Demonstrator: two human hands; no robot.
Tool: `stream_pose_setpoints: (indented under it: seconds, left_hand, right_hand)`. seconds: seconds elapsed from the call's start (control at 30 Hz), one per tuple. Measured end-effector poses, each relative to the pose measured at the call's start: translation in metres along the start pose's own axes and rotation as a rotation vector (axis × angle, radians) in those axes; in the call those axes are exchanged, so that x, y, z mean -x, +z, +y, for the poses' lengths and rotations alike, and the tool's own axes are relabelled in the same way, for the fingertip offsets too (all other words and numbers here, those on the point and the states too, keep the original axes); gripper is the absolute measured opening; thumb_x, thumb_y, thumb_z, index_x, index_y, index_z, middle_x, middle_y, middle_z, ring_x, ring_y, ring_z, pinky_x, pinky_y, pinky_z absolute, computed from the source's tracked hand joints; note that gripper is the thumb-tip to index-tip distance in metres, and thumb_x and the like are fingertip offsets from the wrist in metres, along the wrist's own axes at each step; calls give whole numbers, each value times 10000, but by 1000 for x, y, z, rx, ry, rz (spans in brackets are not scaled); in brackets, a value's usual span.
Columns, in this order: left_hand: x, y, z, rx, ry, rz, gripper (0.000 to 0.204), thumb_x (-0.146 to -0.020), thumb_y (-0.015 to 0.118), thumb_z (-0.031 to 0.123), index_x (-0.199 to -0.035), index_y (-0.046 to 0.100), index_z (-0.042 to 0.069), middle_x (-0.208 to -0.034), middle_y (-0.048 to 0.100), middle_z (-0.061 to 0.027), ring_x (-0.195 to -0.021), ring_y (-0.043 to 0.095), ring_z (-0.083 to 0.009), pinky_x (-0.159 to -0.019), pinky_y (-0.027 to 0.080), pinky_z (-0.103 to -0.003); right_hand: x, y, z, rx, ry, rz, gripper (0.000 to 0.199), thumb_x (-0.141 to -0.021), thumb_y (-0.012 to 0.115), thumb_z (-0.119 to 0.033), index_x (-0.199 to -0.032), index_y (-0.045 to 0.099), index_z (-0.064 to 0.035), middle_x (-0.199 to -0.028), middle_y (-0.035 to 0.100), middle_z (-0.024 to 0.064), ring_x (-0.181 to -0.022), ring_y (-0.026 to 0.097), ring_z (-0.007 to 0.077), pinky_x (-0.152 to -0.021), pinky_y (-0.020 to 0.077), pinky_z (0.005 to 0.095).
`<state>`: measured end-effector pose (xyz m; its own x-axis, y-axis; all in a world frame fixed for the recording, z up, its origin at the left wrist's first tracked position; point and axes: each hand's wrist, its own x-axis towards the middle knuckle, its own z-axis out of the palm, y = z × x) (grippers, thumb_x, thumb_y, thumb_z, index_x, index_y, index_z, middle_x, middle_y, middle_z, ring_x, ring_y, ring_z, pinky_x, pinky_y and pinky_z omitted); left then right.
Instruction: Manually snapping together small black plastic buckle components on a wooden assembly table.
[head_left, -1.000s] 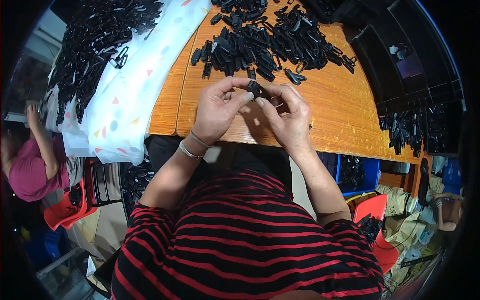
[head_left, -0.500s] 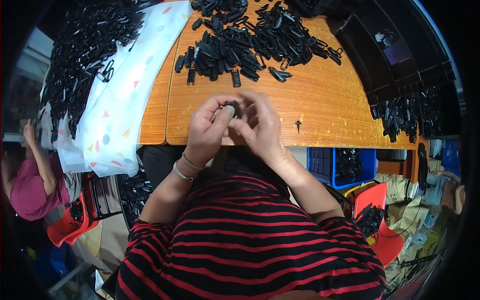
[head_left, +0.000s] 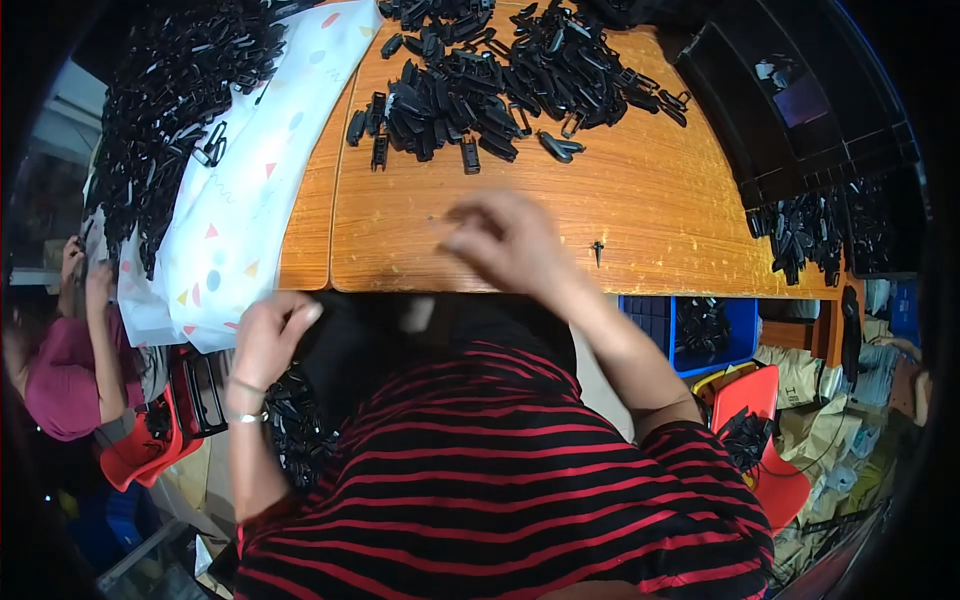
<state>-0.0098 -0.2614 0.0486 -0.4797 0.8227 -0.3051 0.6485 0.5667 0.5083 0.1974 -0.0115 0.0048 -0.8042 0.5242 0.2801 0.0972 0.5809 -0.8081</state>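
My left hand [head_left: 270, 340] hangs past the front edge of the table, beside the corner of the white patterned sheet [head_left: 235, 240]. Its thumb stands apart from loosely bent fingers, and I see nothing between them. Black pieces [head_left: 300, 425] lie below it, next to my left forearm. Blurred by motion, my right hand [head_left: 510, 245] is over the front of the wooden table [head_left: 400, 240]; thumb and forefinger are apart with nothing visible between. To its right lies a small dark pointed piece [head_left: 598, 253]. Beyond it spreads a heap of black clip-like plastic parts [head_left: 450, 105].
A larger black heap [head_left: 170, 110] covers the sheet at the left. On the right stand a dark open box [head_left: 800, 90], more black parts [head_left: 795, 240] and a blue crate [head_left: 715, 360] below table height. Red chairs [head_left: 780, 490] flank me. Another person [head_left: 70, 385] sits far left.
My hands have parted. The left hand has dropped left and toward me, off the table's edge, and the small dark piece it held no longer shows. The right hand stays over the table.
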Motion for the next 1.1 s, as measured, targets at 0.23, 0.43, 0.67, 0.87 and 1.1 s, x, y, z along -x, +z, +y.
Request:
stream_pose_setpoints:
  seconds: [0.23,0.43,0.67,0.87,1.1]
  left_hand:
    - [-30,7,21,118,230,346,165,-859,634,37,-1011,660,-20,-854,674,-102,-718,622,-182,-682,498,-297]
    - [-123,40,112,-102,628,389,161,-848,581,92,-994,649,89,-863,586,-106,-818,622,-292,-678,505,-397]
    - [-173,59,127,-356,778,420,147,-805,624,72,-951,637,78,-865,530,-95,-837,590,-275,-668,496,-382]
    - [-161,60,130,-155,849,485,179,-745,705,66,-869,579,38,-876,550,-93,-826,570,-287,-703,490,-373]
    - [-152,78,124,-70,761,451,215,-729,729,73,-866,564,46,-832,566,-99,-839,577,-290,-693,479,-363]
  right_hand:
    - [-34,-60,44,722,132,246,228,-803,728,-163,-981,663,-38,-936,638,142,-755,660,333,-666,533,412]
    - [-48,-63,55,762,165,228,247,-799,715,-119,-1014,620,-44,-989,595,157,-807,641,370,-679,528,435]
    - [-50,-73,69,698,190,247,189,-800,710,-88,-971,644,-46,-952,592,147,-816,631,355,-673,520,430]
    - [-45,-81,65,732,70,268,118,-827,689,-106,-930,677,-49,-924,594,121,-744,636,318,-632,522,417]
    - [-41,-80,57,741,82,166,158,-836,666,-69,-991,655,-39,-941,589,128,-772,644,327,-653,539,417]
